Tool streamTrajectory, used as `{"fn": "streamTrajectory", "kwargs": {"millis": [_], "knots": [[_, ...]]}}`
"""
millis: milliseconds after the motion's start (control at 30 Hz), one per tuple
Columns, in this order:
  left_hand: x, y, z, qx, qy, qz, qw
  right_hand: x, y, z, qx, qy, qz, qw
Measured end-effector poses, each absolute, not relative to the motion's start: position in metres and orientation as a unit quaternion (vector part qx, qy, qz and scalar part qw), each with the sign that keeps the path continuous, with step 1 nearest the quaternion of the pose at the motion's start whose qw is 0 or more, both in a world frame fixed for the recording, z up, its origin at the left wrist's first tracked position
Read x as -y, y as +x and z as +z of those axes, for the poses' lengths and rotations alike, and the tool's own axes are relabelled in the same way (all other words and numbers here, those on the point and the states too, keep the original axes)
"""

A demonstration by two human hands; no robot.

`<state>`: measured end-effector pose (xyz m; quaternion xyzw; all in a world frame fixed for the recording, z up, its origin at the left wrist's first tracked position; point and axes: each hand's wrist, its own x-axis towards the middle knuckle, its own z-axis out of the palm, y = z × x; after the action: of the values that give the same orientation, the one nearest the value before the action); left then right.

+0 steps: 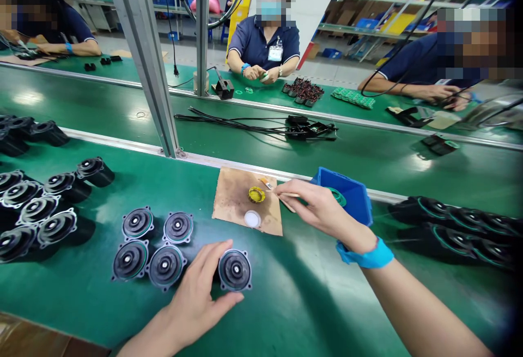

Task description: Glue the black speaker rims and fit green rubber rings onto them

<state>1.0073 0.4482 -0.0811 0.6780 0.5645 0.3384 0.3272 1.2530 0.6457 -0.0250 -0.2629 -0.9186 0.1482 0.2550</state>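
Note:
My left hand (196, 286) curls around a round black motor housing (236, 271) standing on the green bench, index finger at its far edge and thumb at its near edge. Several similar housings (164, 265) stand just left of it, some with a green ring around the top. My right hand (314, 204) pinches a thin light-coloured stick (291, 194) above a stained piece of cardboard (229, 182). The stick's tip is close to a small yellow cap (256, 194) with yellow stuff in it. A white round lid (252, 219) lies nearer me on the cardboard.
A blue bin (359, 199) with green rings stands behind my right hand. More black housings crowd the bench at left (57, 226) and right (453, 237). A metal post (143, 57) rises at the bench's far edge. Black cables (245, 122) lie beyond; several co-workers sit opposite.

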Motion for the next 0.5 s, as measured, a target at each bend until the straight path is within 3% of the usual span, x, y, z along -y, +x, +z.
{"fn": "streamTrajectory", "kwargs": {"millis": [167, 500], "knots": [[-0.449, 1.007, -0.080, -0.562, 0.682, 0.349, 0.312, -0.646, 1.255, -0.040, 0.869, -0.327, 0.134, 0.347], [-0.449, 1.006, -0.083, -0.557, 0.685, 0.353, 0.309, -0.643, 1.261, -0.019, 0.953, -0.206, 0.163, 0.153]]}}
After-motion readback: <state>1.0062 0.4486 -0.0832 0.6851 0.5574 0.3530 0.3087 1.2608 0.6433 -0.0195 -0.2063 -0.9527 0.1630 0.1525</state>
